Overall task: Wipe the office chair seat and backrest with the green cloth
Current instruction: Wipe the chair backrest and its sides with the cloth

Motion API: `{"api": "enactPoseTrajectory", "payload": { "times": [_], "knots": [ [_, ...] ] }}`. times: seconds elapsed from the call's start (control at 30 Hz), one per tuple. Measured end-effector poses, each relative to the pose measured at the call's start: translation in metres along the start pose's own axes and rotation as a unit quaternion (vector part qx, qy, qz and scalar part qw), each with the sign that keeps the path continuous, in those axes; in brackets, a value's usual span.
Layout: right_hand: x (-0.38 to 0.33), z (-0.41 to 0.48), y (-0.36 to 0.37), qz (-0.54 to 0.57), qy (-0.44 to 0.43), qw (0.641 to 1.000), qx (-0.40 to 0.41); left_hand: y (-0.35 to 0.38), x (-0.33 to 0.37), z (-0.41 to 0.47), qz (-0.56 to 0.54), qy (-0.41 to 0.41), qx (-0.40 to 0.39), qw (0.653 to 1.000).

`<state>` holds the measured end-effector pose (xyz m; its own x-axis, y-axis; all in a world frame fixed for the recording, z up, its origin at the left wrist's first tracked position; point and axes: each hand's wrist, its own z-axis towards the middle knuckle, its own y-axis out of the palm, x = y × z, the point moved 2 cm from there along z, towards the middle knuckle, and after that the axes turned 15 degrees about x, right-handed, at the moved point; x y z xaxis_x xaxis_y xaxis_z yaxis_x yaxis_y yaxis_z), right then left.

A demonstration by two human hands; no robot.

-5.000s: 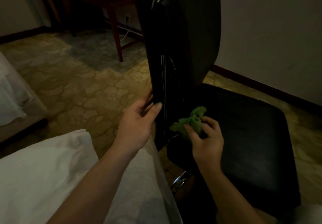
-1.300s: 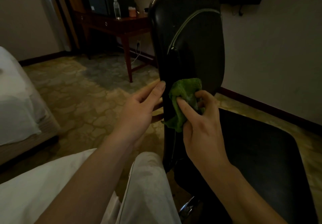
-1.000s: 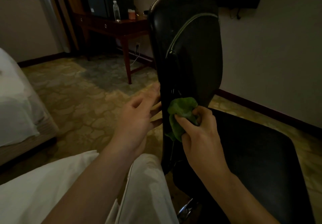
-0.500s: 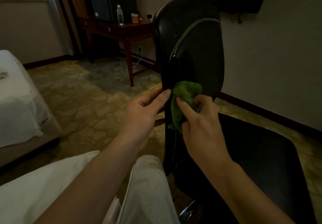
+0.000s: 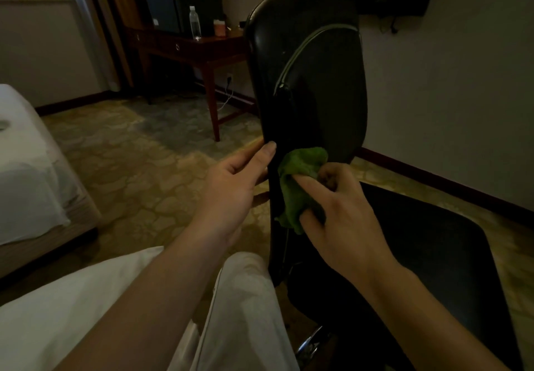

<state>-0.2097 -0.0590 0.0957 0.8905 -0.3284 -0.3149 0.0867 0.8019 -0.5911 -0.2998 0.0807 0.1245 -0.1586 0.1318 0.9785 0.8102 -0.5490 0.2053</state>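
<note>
The black office chair stands side-on before me, its tall backrest [image 5: 315, 87] upright and its flat seat [image 5: 427, 249] stretching to the right. My right hand [image 5: 344, 212] grips the bunched green cloth [image 5: 297, 183] and presses it against the lower backrest. My left hand [image 5: 237, 186] holds the backrest's left edge, thumb on the front and fingers curled behind it. The cloth's far side is hidden by my fingers.
A dark wooden desk [image 5: 199, 50] with a water bottle [image 5: 195, 25] stands behind the chair. A white bed [image 5: 31, 174] is at the left, my white trouser legs [image 5: 237, 313] at the bottom. Patterned carpet [image 5: 138, 168] lies between; a wall and baseboard [image 5: 450, 183] are close on the right.
My right hand has rubbed the cloth up and down the lower backrest, ending slightly lower than half a second ago. My left hand stays on the backrest edge.
</note>
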Motion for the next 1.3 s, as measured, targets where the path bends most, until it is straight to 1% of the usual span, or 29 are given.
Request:
{"api": "enactPoseTrajectory", "payload": {
  "times": [0.1, 0.2, 0.27, 0.4, 0.53, 0.7, 0.93, 1.07, 1.3],
  "knots": [
    [-0.011, -0.003, 0.004, 0.017, 0.025, 0.999, 0.02, 0.0, 0.001, 0.001, -0.006, -0.005, 0.015, 1.0],
    [-0.014, -0.003, 0.01, 0.027, 0.053, 0.997, 0.057, -0.001, 0.0, 0.002, 0.005, -0.004, 0.025, 1.0],
    [-0.013, -0.003, 0.015, 0.014, 0.058, 0.995, 0.076, -0.001, -0.001, 0.002, -0.001, -0.007, 0.021, 1.0],
    [-0.012, -0.01, 0.022, 0.013, 0.068, 0.994, 0.079, -0.001, -0.001, 0.002, 0.006, -0.003, 0.007, 1.0],
    [-0.015, 0.009, 0.011, 0.006, 0.051, 0.995, 0.091, -0.001, -0.001, 0.002, 0.003, -0.003, 0.004, 1.0],
    [-0.017, 0.024, 0.009, -0.046, 0.0, 0.997, 0.053, -0.001, -0.001, 0.005, 0.006, -0.011, -0.002, 1.0],
    [-0.007, 0.01, 0.021, -0.06, -0.01, 0.997, 0.046, 0.0, -0.004, 0.003, -0.01, -0.004, 0.001, 1.0],
    [0.004, -0.005, 0.026, -0.07, -0.016, 0.997, 0.026, -0.001, -0.002, 0.002, -0.01, -0.004, 0.003, 1.0],
    [0.015, -0.01, 0.017, -0.033, -0.014, 0.999, -0.038, 0.001, -0.001, -0.002, -0.021, -0.003, 0.001, 1.0]
  ]
}}
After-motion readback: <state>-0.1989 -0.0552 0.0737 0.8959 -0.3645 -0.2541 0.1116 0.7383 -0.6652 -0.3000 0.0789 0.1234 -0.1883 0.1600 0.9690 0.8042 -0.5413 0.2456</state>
